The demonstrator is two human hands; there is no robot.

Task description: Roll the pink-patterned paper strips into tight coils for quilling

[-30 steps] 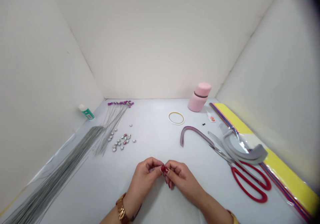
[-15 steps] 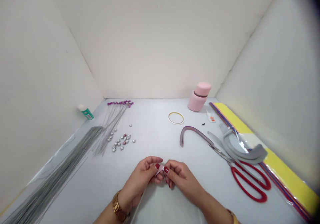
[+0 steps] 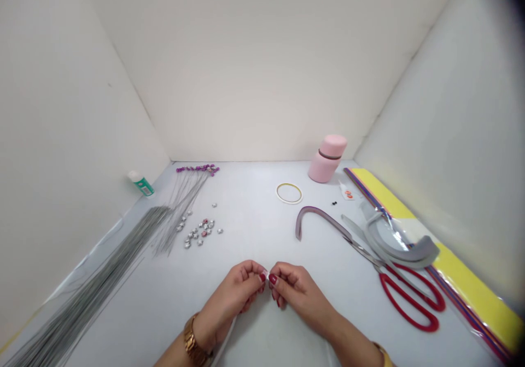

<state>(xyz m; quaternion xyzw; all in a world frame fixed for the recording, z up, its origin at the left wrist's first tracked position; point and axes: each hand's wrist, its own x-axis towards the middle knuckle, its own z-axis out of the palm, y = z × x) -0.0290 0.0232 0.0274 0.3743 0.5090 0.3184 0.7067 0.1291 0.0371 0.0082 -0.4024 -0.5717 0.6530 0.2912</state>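
My left hand, with a gold watch at the wrist, is closed in a pinch on a small pale paper strip. From the other side my right hand pinches the same strip, thumb and forefinger pressed together. Most of the strip is hidden by my fingers; a pale length hangs below my left hand. Left of and beyond the hands lie several small silver and pink folded paper stars. A curled grey-mauve paper strip rests to the right, beyond my right hand.
Large red-handled scissors and a coil of grey strips lie at right, beside plastic-wrapped coloured paper. Further back are a pink bottle and a tape ring. Grey wires, purple-tipped stems and a green-white tube occupy the left.
My left fingertips have shifted slightly right, closer to my right fingertips, and now cover more of the pale strip between them. My right hand has hardly moved.
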